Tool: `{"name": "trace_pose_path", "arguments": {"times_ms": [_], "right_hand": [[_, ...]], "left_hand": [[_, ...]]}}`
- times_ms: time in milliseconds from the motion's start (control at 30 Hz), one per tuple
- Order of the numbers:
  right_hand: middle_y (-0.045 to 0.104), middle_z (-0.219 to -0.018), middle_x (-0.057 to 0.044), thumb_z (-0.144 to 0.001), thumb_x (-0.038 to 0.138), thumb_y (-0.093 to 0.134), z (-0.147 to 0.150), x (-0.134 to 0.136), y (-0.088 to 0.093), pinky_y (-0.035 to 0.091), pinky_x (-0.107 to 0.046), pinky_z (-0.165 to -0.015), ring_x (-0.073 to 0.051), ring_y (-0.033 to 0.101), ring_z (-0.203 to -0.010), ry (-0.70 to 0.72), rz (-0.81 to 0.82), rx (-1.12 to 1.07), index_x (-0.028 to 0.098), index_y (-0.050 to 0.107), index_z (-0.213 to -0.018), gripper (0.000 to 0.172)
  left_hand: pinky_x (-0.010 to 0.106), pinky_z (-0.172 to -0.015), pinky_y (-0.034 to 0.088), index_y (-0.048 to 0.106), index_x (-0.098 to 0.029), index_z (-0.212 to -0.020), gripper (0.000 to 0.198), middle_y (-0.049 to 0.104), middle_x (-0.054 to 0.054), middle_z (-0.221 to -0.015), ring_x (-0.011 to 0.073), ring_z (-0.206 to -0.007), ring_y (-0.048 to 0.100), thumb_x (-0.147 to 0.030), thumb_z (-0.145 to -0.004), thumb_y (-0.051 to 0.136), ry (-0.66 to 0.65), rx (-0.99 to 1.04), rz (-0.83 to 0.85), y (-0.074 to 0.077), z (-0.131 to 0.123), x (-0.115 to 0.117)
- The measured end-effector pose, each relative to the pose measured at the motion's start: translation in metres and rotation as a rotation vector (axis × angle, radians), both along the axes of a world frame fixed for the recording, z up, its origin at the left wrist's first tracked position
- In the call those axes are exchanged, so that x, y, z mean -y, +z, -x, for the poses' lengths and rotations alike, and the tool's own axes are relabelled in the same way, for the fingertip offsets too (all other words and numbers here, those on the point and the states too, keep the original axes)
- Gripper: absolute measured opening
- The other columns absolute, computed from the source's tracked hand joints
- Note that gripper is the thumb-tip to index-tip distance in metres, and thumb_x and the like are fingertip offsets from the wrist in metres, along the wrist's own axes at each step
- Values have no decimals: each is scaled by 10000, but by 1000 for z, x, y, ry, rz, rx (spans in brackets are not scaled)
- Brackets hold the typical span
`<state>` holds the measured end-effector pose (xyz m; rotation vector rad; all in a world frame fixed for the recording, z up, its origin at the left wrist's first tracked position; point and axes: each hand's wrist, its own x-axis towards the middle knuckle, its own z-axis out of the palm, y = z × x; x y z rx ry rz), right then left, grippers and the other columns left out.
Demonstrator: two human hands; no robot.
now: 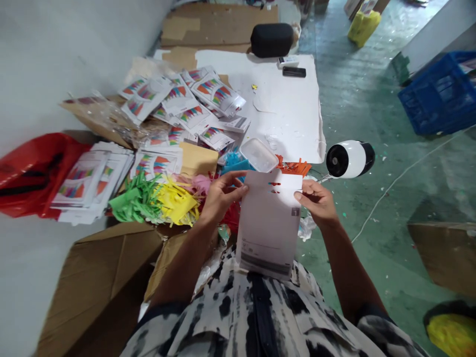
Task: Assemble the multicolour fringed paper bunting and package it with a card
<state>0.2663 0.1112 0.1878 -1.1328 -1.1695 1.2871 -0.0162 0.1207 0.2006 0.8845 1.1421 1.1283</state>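
Note:
A white printed card (267, 228) with two slots near its top hangs upright in front of my body, its plain side with small print facing me. My left hand (223, 196) pinches its upper left corner. At the upper right corner, my right hand (318, 201) grips the card between thumb and fingers. Just beyond the card lie a clear plastic tray (259, 154), orange fringed paper (297, 167) and blue fringed paper (236, 162). Yellow fringed paper (177, 201) and green fringed paper (136, 201) lie left of my left hand.
Packaged cards (191, 111) are heaped at the back left, flat cards (87, 178) beside a red bag (37, 173). A black case (272, 39) sits on the table (293, 114). A white lamp (350, 158) stands right; an open carton (100, 277) is lower left.

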Motion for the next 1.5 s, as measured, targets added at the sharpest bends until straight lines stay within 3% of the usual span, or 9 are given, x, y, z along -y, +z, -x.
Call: {"name": "trace_pose_path", "arguments": {"times_ms": [100, 200, 500, 733, 967, 1033, 1133, 1267, 1500], "right_hand": [[746, -884, -22, -763, 426, 892, -13, -14, -2, 539, -318, -687, -171, 653, -753, 217, -17, 54, 246, 818, -992, 300], [762, -897, -32, -800, 415, 861, -19, -20, -8, 517, -305, -641, -164, 649, -723, 255, -60, 150, 253, 837, -972, 237], [659, -671, -23, -871, 466, 749, -16, -16, -17, 405, -317, -585, -168, 520, -626, 271, -120, 255, 304, 870, -873, 203], [660, -752, -54, -865, 407, 649, -13, -5, -12, 426, -345, -651, -215, 567, -741, 186, -67, 229, 270, 854, -766, 265], [645, -740, -11, -861, 368, 783, 2, 8, 15, 468, -352, -719, -193, 547, -737, 23, -146, 319, 275, 797, -814, 105], [671, -801, 0, -806, 353, 852, 8, 10, 21, 493, -352, -734, -191, 572, -755, -70, -117, 214, 307, 794, -1049, 254], [710, -884, -10, -770, 363, 895, 11, 10, 25, 525, -359, -759, -199, 625, -792, -120, -31, 67, 321, 740, -1261, 517], [701, -814, -25, -830, 434, 844, 14, 11, 21, 497, -334, -671, -185, 614, -718, -156, 63, -35, 252, 816, -898, 197], [588, -707, 14, -848, 465, 806, 21, 14, 15, 413, -282, -581, -136, 500, -616, -204, 80, -111, 253, 762, -800, 222]], "left_hand": [[260, -605, 540, 826, -212, -1037, 398, 703, 27, -774, 150, -639, 650, -314, -668, 937, -204, -33, 10, 3, 11, -14], [245, -582, 525, 839, -192, -932, 303, 702, 38, -752, 152, -640, 638, -308, -667, 927, -293, -84, -33, 0, 14, -21], [232, -581, 451, 878, -259, -891, 153, 590, 57, -820, 153, -760, 553, -252, -775, 779, -158, -47, -151, -23, 3, 3], [332, -798, 521, 858, -243, -748, 144, 664, 91, -959, 248, -952, 613, -299, -772, 727, -22, -138, -232, -9, -11, 25], [226, -642, 462, 713, -200, -689, 214, 629, 46, -895, 174, -870, 616, -304, -758, 887, 176, -275, -276, 5, -33, 36], [214, -661, 476, 755, -216, -816, 201, 637, 30, -924, 154, -858, 623, -259, -717, 923, 192, -193, -288, 8, -36, 33], [219, -669, 502, 766, -288, -1173, 532, 653, 2, -921, 133, -784, 627, -237, -676, 949, 135, 31, -143, 11, -36, 25], [235, -677, 508, 843, -219, -1048, 365, 706, 47, -958, 148, -799, 649, -321, -708, 931, -26, 180, 92, 6, -35, 15], [219, -583, 454, 869, -209, -846, 307, 694, 58, -951, 118, -713, 599, -414, -634, 957, 5, 308, 137, -6, -38, 12]]}}
